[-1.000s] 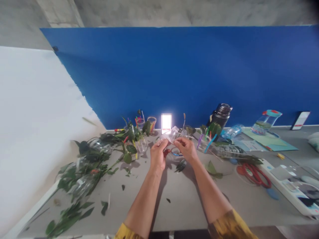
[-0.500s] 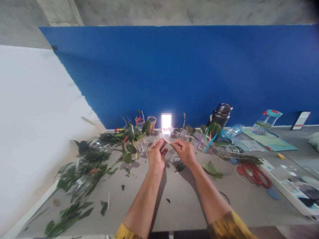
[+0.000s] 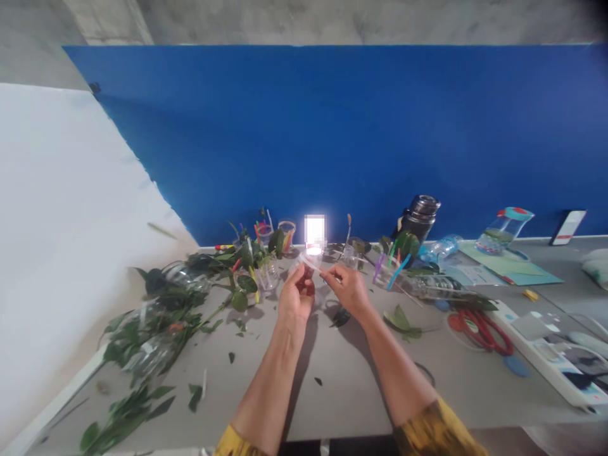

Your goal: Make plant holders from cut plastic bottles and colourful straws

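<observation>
My left hand [image 3: 297, 294] is closed around what looks like a clear plastic cup [image 3: 312, 259], held above the middle of the table; glare blurs its outline. Close by on the right, my right hand [image 3: 348, 290] pinches a thin whitish straw-like strip [image 3: 317, 266], whose far end lies over the clear plastic. Left of my hands stand clear cups [image 3: 269, 273] with leafy stems and coloured straws. Another clear cup [image 3: 350, 254] is just beyond my right hand, and a cup with purple and blue straws [image 3: 390, 276] is farther right.
Leafy cuttings [image 3: 156, 329] and clear plastic cover the table's left side. A dark thermos [image 3: 420, 218] stands by the blue partition [image 3: 304, 139]. To the right are red-handled scissors [image 3: 484, 330], a plastic bottle [image 3: 434, 288], a white tray [image 3: 532, 354] and a phone [image 3: 569, 228].
The clear plastic and the strip have tilted slightly to the left between my hands. Both hands keep their grip, and the whole view has shifted a little.
</observation>
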Available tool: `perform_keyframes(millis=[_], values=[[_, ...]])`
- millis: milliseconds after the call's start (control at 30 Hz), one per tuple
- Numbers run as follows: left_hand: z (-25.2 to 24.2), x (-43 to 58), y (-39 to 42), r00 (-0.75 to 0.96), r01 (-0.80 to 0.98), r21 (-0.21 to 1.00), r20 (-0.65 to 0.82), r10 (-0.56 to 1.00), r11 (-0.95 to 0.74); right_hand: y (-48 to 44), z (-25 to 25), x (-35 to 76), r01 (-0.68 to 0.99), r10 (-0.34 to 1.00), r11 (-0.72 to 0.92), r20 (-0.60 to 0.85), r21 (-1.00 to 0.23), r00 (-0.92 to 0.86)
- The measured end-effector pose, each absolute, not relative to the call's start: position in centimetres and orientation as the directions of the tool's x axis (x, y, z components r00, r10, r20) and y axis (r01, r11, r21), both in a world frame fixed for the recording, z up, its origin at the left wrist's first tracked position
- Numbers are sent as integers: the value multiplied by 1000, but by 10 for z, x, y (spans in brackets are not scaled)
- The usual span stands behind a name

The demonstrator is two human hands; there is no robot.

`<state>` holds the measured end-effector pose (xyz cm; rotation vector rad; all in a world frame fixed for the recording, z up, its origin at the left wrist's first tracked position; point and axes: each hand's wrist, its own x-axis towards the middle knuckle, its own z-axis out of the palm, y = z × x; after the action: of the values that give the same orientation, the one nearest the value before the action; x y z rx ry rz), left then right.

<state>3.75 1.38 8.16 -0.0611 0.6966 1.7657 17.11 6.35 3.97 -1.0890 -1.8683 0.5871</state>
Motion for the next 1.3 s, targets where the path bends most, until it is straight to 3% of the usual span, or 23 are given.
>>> perform_keyframes(millis=[200,567,667,700,767,833,967,1067,1300], values=[[82,35,13,-263,-915,393,-407,875,-93,65,43,174,548,877,474,426,-689,-223],[84,35,12,-240,-917,394,-402,884,-70,70,41,175,519,867,491,449,-700,-215],[92,16,7,-176,-943,329,-362,915,-51,83,35,189,528,893,422,437,-737,-105],[96,8,4,-172,-953,289,-287,942,-86,88,34,196,521,905,381,425,-764,-38],[103,-5,1,-194,-958,244,-175,965,-149,95,34,206,435,903,379,430,-817,20],[107,-9,1,-198,-959,241,-199,960,-148,96,36,209,329,901,384,427,-863,70],[100,6,4,-186,-955,281,-327,926,-93,82,39,191,117,934,357,355,-927,-43],[92,15,7,-212,-936,339,-337,917,-92,69,42,180,7,932,334,330,-942,-150],[83,13,8,-134,-916,400,-389,912,35,58,49,177,38,882,415,392,-909,-260]])
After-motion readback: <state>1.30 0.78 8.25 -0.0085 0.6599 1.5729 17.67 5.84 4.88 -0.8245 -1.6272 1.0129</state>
